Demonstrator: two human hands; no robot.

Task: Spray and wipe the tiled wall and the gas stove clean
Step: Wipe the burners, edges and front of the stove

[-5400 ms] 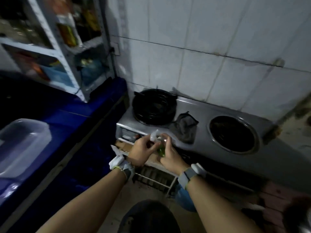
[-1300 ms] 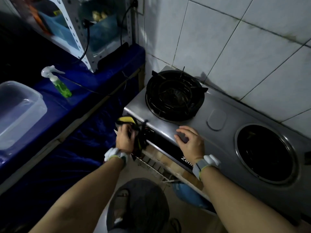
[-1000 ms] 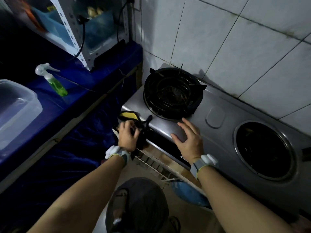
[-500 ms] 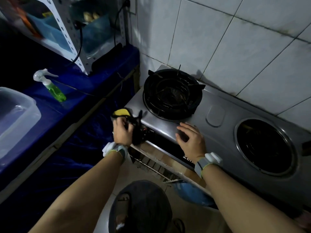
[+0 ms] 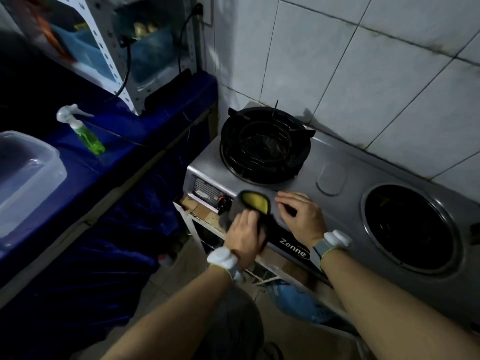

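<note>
Shifted right along the near edge of the silver gas stove [image 5: 345, 214], the left hand [image 5: 245, 236] clutches a grey-and-yellow cloth [image 5: 255, 201] in curled fingers; the right hand [image 5: 302, 218] rests loose-fingered on top. Stove wiping seems underway; next, sweep the top.

On my feed the stove [image 5: 337, 162] top reads as brushed steel, matt grey with a dull sheen. Its front panel [image 5: 288, 242] is glossy black. The burner grate [image 5: 265, 144] at centre is black metal, rough-looking. The wall tiles [image 5: 376, 74] at upper right are glazed white ceramic, smooth, smeared with dark grime along the seams. The cloth [image 5: 233, 211] at the stove's front edge looks like soft grey fabric with a yellow spongy patch. At left I see the spray bottle [image 5: 85, 133] in clear plastic, the tub [image 5: 28, 172] in cloudy plastic, and the worktop [image 5: 124, 141] under shiny blue sheeting.
</note>
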